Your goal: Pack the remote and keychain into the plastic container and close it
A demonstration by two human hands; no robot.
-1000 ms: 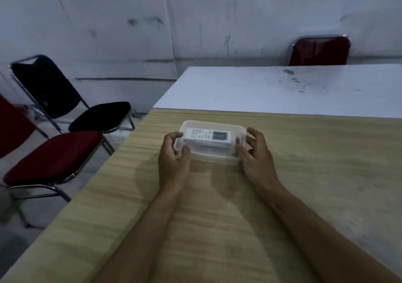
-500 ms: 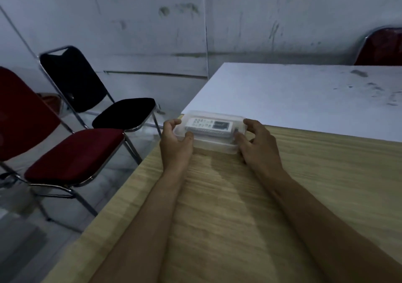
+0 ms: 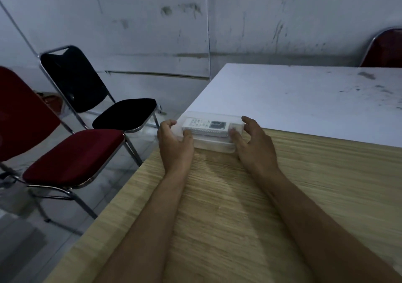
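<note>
A clear plastic container (image 3: 214,145) with its lid on rests at the far left corner of the wooden table (image 3: 239,206), right where it meets the white table. Through the lid I see the white remote (image 3: 206,127) with a dark display. The keychain is not visible. My left hand (image 3: 175,144) grips the container's left end, thumb on the lid. At the right end, my right hand (image 3: 253,144) holds it with the thumb pressed on top and the fingers curled over the far edge.
A white table (image 3: 304,99) adjoins the far side of the wooden one. To the left stand a red chair (image 3: 71,154) and a black chair (image 3: 124,114). Another red chair (image 3: 385,51) sits at the far right against the wall.
Both hands have slid the closed container away from me and to the left, up to the seam with the white table. The view has swung left.
</note>
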